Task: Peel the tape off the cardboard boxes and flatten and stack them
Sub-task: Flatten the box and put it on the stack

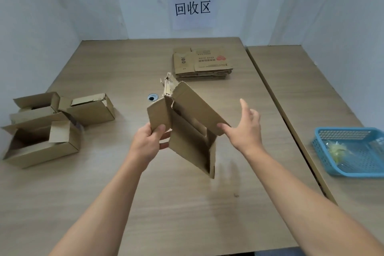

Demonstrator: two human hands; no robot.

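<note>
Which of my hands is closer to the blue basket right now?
Right. The right hand touches the held box at one flap, on the side toward the blue basket; the left hand grips the opposite flap, farther from the basket.

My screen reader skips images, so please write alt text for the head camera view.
A person's left hand grips an opened cardboard box above a wooden table, the open right hand touching its flap. Flattened boxes are stacked behind; unflattened boxes sit left, a blue basket right.

Open boxes point(60, 124) left on the table point(124, 193) — flattened stack point(202, 63) behind, basket point(351, 151) right.
</note>
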